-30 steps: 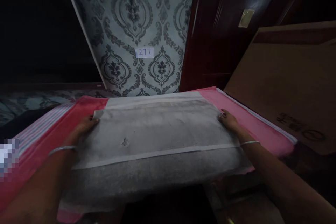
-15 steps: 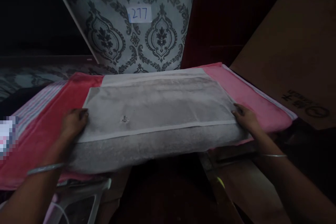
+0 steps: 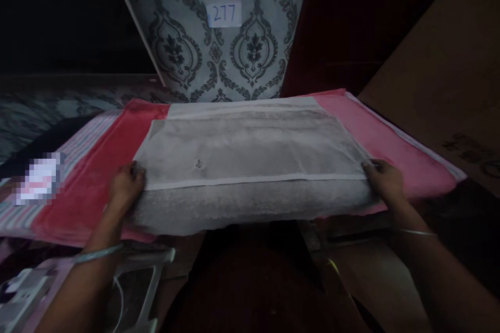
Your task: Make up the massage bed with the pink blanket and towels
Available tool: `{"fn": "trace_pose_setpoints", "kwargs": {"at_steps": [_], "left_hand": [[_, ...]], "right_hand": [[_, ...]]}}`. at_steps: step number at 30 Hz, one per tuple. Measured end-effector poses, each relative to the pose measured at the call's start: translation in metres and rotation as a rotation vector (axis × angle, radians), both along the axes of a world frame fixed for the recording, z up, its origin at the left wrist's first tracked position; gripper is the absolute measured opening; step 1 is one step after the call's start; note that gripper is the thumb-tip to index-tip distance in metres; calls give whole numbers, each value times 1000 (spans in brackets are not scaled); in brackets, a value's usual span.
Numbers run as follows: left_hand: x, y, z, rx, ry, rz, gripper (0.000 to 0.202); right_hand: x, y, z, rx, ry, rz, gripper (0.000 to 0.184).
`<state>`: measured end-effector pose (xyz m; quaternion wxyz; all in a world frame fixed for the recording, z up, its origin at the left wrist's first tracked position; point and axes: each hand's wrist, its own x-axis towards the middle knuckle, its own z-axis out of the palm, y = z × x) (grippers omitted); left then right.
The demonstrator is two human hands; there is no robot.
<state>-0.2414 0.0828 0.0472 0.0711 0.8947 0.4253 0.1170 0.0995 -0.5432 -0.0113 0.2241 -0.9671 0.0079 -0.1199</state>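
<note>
Grey towel (image 3: 250,166) lies folded on the pink cloth (image 3: 394,145); left hand (image 3: 125,187) and right hand (image 3: 385,179) pinch its 2 near corners, which should stay level.

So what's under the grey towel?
The grey towel lies on a pink cloth showing on both sides. What supports them is covered. Left hand and right hand grip its near corners.

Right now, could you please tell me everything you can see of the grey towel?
The grey towel is a soft-looking, terry-like cloth with a paler band along its near fold. It lies folded flat on a pink towel, its near edge overhanging. A small dark mark sits left of centre. The left hand and right hand each have a grip on a near corner.
</note>
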Motion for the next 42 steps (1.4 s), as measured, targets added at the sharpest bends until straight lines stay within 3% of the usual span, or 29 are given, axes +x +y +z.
{"fn": "trace_pose_setpoints", "kwargs": {"at_steps": [3,5,8,11,14,19,26,29,35,39,42], "left_hand": [[-1,-9,-6,88,-61,-12,64],[-4,-13,-11,146,-113,-26,61],[-16,-10,-17,116,-158,-94,62],[-32,-3,-18,16,-176,-246,68],[-44,1,-17,0,-118,-364,72],[-46,2,-16,55,44,-418,64],[-45,4,-5,83,171,-516,63],[-36,-5,-3,202,196,-520,55],[-13,-25,0,324,274,-401,50],[-8,-29,8,344,288,-321,43],[-19,-29,17,379,267,-234,38]], "right_hand": [[-17,16,1,93,-18,-190,55],[-26,20,0,139,-39,-182,63],[-32,12,-4,163,-60,6,74],[-28,-7,-12,176,-68,217,72],[-23,-20,-18,174,-51,288,65],[-38,-4,-12,127,-123,196,53],[-51,20,0,102,-173,53,52],[-51,21,4,50,-131,2,53],[-49,22,16,-110,-95,104,52],[-49,18,23,-39,-40,51,53],[-57,9,24,82,-130,42,53]]}}
